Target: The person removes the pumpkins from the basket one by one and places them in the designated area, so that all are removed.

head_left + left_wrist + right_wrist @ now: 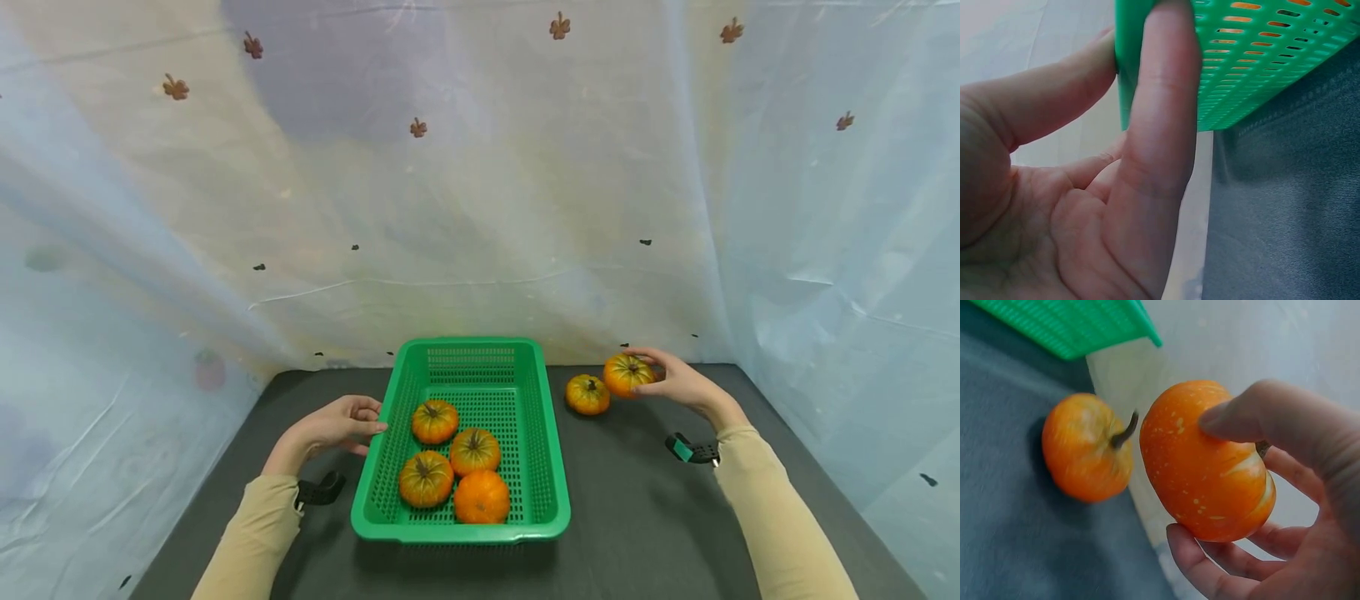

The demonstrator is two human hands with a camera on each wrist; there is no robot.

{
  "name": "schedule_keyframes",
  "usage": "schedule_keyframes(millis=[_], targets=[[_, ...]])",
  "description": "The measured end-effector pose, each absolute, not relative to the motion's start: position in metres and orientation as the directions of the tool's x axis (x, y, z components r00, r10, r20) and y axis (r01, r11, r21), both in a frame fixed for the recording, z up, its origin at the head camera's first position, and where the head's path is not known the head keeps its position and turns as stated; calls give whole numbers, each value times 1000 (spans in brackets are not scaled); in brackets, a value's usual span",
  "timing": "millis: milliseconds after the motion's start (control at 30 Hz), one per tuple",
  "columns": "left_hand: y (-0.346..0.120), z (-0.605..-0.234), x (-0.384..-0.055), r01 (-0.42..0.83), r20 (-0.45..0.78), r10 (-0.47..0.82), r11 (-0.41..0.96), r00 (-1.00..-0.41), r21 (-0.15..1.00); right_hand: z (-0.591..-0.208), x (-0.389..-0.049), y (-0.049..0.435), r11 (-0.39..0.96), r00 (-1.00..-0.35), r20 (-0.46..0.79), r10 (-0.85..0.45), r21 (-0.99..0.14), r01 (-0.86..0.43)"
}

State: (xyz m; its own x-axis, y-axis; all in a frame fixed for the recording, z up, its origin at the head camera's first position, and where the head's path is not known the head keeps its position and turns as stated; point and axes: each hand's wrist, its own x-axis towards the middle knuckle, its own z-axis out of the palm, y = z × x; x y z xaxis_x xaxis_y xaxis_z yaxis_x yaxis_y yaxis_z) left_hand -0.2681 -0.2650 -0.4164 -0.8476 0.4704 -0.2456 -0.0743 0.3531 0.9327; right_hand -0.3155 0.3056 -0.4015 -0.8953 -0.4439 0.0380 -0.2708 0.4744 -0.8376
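Observation:
My right hand [686,387] grips a small orange pumpkin [624,375] with greenish streaks, thumb on one side and fingers on the other. In the right wrist view this pumpkin [1204,469] is tilted, its stem partly behind the thumb. Beside it, a second small pumpkin [1085,450] with a curved stem sits on the dark table. My left hand [337,425] holds the left rim of a green plastic basket [461,533], thumb and fingers on either side of the rim. Several pumpkins lie in the basket, among them a plain orange one [482,497] near the front.
The dark table [615,517] runs back to a pale plastic sheet [480,192] that hangs behind and on both sides, dotted with small brown leaf shapes. The basket's perforated walls [1247,62] stand between the two hands.

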Motion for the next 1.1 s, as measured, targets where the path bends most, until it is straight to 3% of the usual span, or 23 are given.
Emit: schedule_keyframes(millis=[800,1100], targets=[[-263,-416,-266,-89,-249,437,356,-864,930,-454,-315,332,427,-922,16,-386,-883,-194],[-264,-417,-263,-82,-236,439,342,-867,936,-458,-315,323,516,-931,41,-364,-823,-238]])
